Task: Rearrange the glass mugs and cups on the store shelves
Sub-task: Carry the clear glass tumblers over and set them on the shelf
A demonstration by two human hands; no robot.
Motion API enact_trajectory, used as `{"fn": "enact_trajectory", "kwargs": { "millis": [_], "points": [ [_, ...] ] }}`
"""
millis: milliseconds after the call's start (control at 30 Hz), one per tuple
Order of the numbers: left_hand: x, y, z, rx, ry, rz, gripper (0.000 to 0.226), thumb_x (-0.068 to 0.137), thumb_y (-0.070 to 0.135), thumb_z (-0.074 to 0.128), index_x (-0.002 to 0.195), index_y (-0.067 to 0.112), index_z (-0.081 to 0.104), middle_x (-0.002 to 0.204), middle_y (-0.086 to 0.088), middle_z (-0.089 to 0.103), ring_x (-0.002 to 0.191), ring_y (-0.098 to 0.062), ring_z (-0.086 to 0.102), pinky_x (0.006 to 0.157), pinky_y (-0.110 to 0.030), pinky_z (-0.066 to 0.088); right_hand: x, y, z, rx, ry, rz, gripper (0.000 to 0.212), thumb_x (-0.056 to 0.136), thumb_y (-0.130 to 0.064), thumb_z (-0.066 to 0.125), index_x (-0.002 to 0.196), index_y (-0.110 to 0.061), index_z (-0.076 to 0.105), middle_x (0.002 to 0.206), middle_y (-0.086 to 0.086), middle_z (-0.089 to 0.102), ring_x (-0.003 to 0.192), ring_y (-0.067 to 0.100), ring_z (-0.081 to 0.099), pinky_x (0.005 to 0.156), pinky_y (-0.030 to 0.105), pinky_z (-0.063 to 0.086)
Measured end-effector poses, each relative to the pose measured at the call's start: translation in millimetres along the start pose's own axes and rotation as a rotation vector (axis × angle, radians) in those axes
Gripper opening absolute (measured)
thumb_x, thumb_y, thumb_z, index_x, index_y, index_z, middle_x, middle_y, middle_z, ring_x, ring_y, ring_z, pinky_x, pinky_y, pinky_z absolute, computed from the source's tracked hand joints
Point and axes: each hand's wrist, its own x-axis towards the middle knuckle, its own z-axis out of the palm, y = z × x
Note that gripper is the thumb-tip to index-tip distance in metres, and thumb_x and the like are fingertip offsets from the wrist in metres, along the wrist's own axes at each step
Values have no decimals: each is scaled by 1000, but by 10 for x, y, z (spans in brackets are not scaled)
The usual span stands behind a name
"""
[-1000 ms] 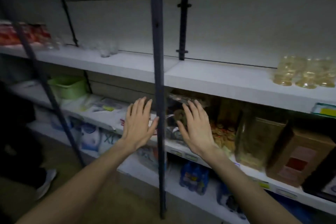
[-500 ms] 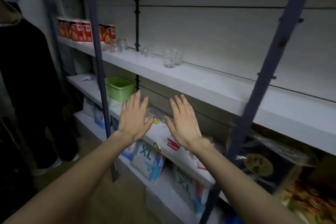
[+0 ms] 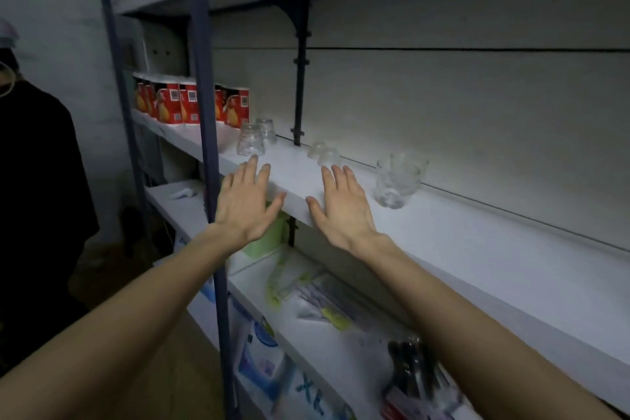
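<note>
Clear glassware stands on the white middle shelf (image 3: 477, 228). Two upturned glasses (image 3: 251, 140) sit at the left beside red boxes, a small low glass (image 3: 323, 153) is in the middle, and glass mugs (image 3: 397, 182) stand close together to the right. My left hand (image 3: 246, 203) is held flat with straight fingers just before the shelf's front edge, below the upturned glasses. My right hand (image 3: 341, 206) is likewise flat and empty, its fingertips just short of the small glass. Neither hand touches any glass.
A blue metal upright (image 3: 208, 147) stands just left of my left hand. Red boxes (image 3: 191, 106) line the shelf's left end. A person in black (image 3: 37, 181) stands at the far left. Lower shelves hold a green bin (image 3: 269, 239) and packets.
The view has swung left and upward along the shelving, bringing the glasses close. Both flat hands have risen from the lower shelf level to the edge of the glass shelf.
</note>
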Motion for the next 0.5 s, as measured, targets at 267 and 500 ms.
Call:
{"fn": "enact_trajectory", "kwargs": {
  "millis": [267,500],
  "points": [
    [1340,-647,507,-16,-14,-24,82,95,55,54,159,15,22,169,-19,15,155,-37,18,123,-51,24,1449,-151,577,-20,-86,59,71,102,-40,48,159,-7,21,163,17,28,151,35,22,122,47,25],
    [2310,-1260,869,-128,-84,-48,88,97,58,53,162,14,13,170,-19,7,156,-39,14,125,-52,22,2732,-349,996,-99,-139,58,66,107,-31,39,163,-13,11,170,10,15,157,31,11,124,45,18]
  ]
}}
